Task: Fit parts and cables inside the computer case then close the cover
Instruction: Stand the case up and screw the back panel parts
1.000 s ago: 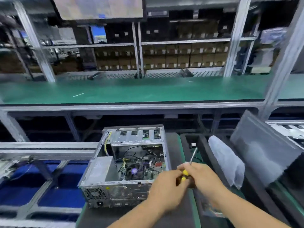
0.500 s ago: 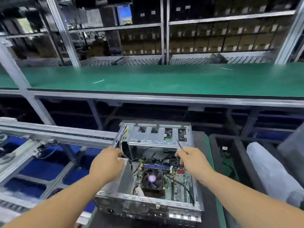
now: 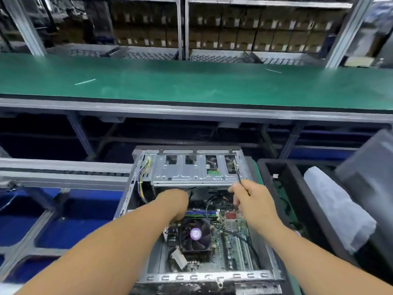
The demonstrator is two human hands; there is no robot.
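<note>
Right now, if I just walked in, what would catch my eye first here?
Probably the open computer case at the bottom centre, its fan and circuit board bare. Both hands reach inside: the left hand among the black cables, the right hand holding a screwdriver. Behind runs a long green bench.

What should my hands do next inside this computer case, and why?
Probably tuck the loose black cable down beside the fan: it loops over the board, the left hand already reaches under the drive cage, and the right hand holds a screwdriver.

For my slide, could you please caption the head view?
Both hands reach into the open case, the right hand gripping a screwdriver.
</note>
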